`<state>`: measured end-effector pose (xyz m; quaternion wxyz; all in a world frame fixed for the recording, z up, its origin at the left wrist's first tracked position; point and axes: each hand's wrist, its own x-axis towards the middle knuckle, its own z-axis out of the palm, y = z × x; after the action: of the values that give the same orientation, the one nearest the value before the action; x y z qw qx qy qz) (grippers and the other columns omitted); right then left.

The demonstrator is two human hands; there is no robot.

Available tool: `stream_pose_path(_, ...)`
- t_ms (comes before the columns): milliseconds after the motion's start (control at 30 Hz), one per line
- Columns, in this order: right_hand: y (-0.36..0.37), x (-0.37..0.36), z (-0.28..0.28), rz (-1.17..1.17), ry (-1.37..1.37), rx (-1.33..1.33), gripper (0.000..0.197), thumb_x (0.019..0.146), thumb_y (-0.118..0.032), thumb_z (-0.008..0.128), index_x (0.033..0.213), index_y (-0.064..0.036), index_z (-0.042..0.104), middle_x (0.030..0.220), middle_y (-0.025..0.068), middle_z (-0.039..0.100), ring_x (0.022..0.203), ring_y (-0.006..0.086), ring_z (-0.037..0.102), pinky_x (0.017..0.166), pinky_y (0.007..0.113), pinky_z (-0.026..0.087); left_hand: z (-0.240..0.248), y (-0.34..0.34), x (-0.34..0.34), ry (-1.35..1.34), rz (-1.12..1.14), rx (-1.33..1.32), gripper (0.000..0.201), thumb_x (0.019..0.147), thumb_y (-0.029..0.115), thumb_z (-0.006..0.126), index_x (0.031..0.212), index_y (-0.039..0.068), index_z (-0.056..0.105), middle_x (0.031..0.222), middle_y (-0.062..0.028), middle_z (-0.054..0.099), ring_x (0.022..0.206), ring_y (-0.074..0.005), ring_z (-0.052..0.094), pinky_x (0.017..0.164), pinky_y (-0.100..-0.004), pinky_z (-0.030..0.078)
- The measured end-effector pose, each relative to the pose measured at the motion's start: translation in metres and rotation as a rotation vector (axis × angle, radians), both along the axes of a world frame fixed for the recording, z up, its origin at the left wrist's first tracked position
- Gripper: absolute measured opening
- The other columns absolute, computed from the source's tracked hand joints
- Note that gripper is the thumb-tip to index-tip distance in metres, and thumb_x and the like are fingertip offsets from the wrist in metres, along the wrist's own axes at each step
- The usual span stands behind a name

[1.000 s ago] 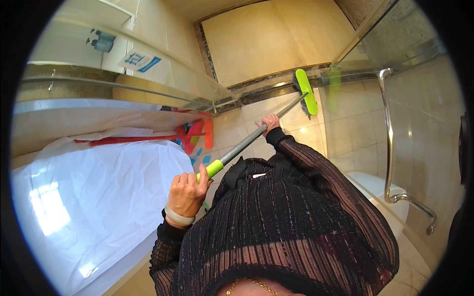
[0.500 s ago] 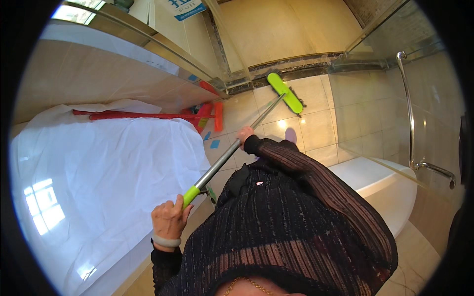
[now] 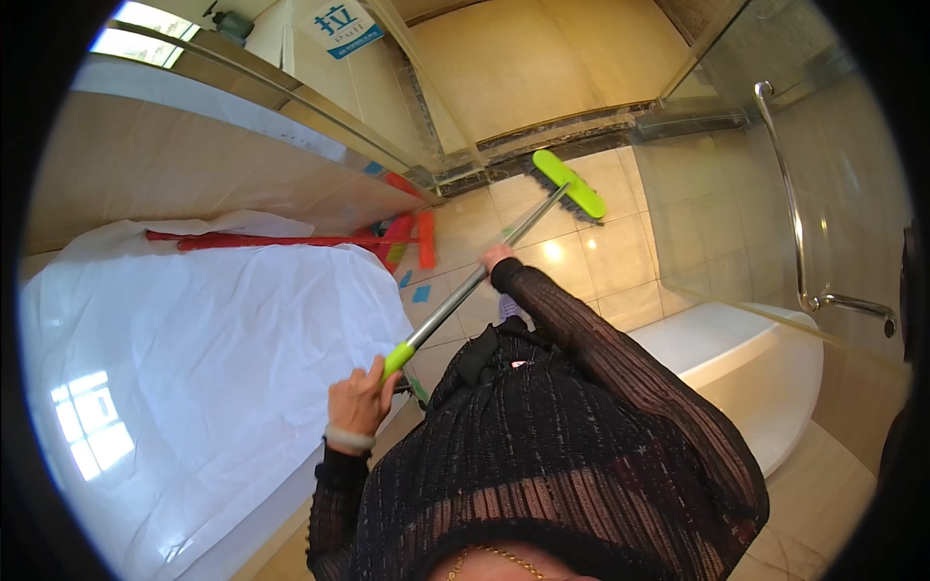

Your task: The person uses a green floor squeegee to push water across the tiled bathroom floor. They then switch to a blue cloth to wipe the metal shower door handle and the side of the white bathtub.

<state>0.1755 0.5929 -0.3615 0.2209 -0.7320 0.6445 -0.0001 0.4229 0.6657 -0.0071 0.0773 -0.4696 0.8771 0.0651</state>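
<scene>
A long-handled floor brush (image 3: 572,186), with a lime-green head and dark bristles, rests on the tiles near the dark stone threshold. Its metal pole (image 3: 450,306) slopes back toward me. My left hand (image 3: 358,399) is closed round the green grip at the pole's near end. Farther up, my right hand (image 3: 498,255) wraps the middle of the pole; its fingers are partly hidden by the black sleeve. A purple-and-white shoe (image 3: 511,307) shows just below the right hand.
White sheeting (image 3: 232,349) covers a large surface at left, with red poles (image 3: 262,240) across its far edge. A white tub-like fixture (image 3: 746,349) stands at right, by a glass panel with a chrome handle (image 3: 790,203). Blue scraps (image 3: 421,293) lie on the floor.
The brush head has shifted right along the threshold. Both hands have moved right and slightly away from me, still on the pole. The shoe now shows farther back and left.
</scene>
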Motion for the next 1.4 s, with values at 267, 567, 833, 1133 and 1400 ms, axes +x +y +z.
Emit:
stream_pose_path(267,0.005,-0.082,0.03,-0.397,-0.091,0.057,0.028,0.065,-0.02,0.071,0.088,-0.0103,0.059,0.103,0.0103,0.053,0.108,0.025,0.045,0.084,0.041,0.043,-0.023,-0.024,-0.084,-0.034,-0.069,-0.012,0.028,0.084,0.037,0.053,0.087,0.009,0.053,0.053,-0.0113,0.052,0.046,-0.0285,0.054,0.04,-0.0375,0.039)
stream_pose_path(567,0.042,0.053,-0.004,0.012,0.024,0.033,0.013,0.07,-0.021,0.054,0.075,-0.016,0.065,0.083,0.008,0.061,0.093,0.0255,0.053,0.084,0.059,0.029,0.022,0.054,0.006,0.014,0.202,0.05,0.025,0.081,0.035,0.058,0.087,0.011,0.061,0.053,-0.0117,0.053,0.047,-0.0268,0.052,0.047,-0.0357,0.04)
stream_pose_path(833,0.021,0.107,0.095,0.415,-0.277,0.188,0.017,0.059,-0.023,0.064,0.074,-0.0187,0.059,0.082,0.0044,0.059,0.089,0.0237,0.054,0.082,0.045,0.035,0.111,0.065,-0.001,-0.187,0.412,0.087,0.026,0.077,0.033,0.062,0.076,0.007,0.061,0.051,-0.0166,0.048,0.05,-0.0368,0.048,0.047,-0.0412,0.036)
stream_pose_path(1133,0.027,-0.001,0.047,-0.034,-0.204,0.018,0.027,0.062,-0.027,0.065,0.087,-0.0174,0.059,0.092,0.0028,0.057,0.097,0.0237,0.052,0.085,0.048,0.033,0.041,0.016,-0.038,-0.034,0.071,0.04,0.027,0.077,0.033,0.062,0.07,0.007,0.055,0.052,-0.0137,0.05,0.048,-0.0321,0.049,0.046,-0.0395,0.037)
stream_pose_path(1400,0.043,-0.122,0.002,-0.396,-0.149,-0.121,0.03,0.067,-0.015,0.067,0.093,-0.0108,0.052,0.097,0.0108,0.052,0.099,0.0279,0.05,0.077,0.043,0.044,-0.059,0.011,-0.11,-0.021,-0.081,-0.017,0.029,0.082,0.037,0.056,0.082,0.008,0.052,0.053,-0.0115,0.053,0.049,-0.0287,0.055,0.044,-0.0364,0.042)
